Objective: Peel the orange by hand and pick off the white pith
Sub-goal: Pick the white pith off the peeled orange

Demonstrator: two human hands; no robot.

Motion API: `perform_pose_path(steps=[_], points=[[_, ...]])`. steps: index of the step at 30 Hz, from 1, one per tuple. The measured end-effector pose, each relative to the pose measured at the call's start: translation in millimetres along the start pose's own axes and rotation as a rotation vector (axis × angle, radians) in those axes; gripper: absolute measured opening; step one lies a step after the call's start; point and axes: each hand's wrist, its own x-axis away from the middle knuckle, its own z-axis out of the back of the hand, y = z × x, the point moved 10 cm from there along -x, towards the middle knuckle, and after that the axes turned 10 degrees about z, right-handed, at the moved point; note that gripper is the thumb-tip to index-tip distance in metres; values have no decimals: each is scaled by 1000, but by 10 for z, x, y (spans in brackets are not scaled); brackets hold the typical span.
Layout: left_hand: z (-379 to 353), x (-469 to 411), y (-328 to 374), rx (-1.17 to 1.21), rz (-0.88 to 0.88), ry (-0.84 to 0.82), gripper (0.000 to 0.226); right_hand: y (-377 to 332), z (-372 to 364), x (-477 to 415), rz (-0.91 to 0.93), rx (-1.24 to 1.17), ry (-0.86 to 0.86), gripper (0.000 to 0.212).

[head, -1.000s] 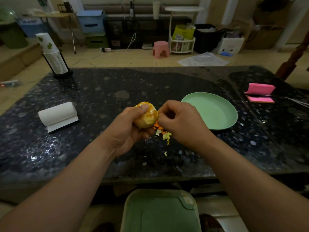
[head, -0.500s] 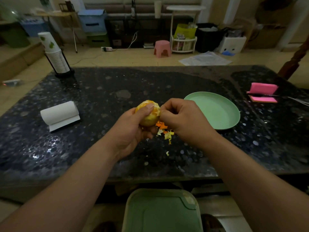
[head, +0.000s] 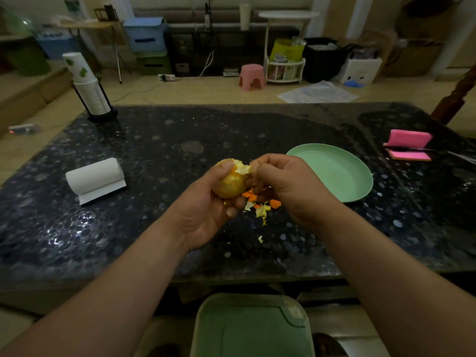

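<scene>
My left hand [head: 206, 210] grips a mostly peeled orange [head: 230, 182] above the dark speckled table [head: 154, 228], thumb over its top. The fruit shows pale pith with a patch of orange flesh near the top. My right hand [head: 288, 184] is curled against the orange's right side and pinches a pale flap of peel or pith [head: 243, 169] at its top. Small scraps of orange peel and white pith [head: 261, 206] lie on the table just below both hands.
A light green plate [head: 334, 171] sits right of my hands. A white paper towel roll [head: 95, 177] lies at the left, a cup stack [head: 88, 88] at the far left corner, pink sponges [head: 409, 144] at the right. A green bin [head: 252, 328] stands below the table's near edge.
The fingers of my right hand have shifted up to the orange's top and lifted a pale flap there. My left hand has held the orange steady in about the same place.
</scene>
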Motion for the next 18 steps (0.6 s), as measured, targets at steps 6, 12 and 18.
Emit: perform_pose_path(steps=[6,12,18], points=[[98,-27,-22,18,-9,44,42,41,10,-9,-8,35,-15,18],[151,-31,-9,65,-4,43,44,92,-24,-47,-24,16,-26,21],[272,-31,0,112,11,71,40,158,-30,-109,-48,-44,3,22]])
